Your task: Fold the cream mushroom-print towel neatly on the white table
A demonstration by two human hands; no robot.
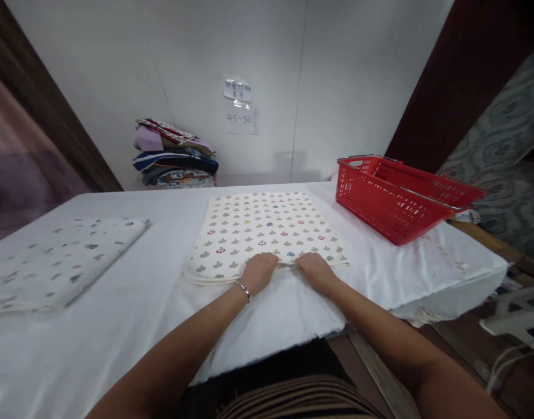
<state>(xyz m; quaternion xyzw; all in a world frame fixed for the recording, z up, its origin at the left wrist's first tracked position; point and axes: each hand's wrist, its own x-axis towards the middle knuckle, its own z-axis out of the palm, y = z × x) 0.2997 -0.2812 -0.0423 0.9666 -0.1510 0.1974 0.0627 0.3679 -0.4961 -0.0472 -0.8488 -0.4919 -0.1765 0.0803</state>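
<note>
A printed cloth (267, 224) is laid folded at the middle of the white table (131, 343); its near edge is held in the curled fingers of the left hand (260, 271) and the right hand (318, 272), a short gap being left between them; a red basket (380, 206) is set at the table's right, its floor hidden by its near side; on the wall (345, 87), "45-50" can be read on the lower sign (241, 120), while the characters on the upper sign (237, 90) are too blurred to be read; a fabric pile (174, 163) is stacked before the wall.
</note>
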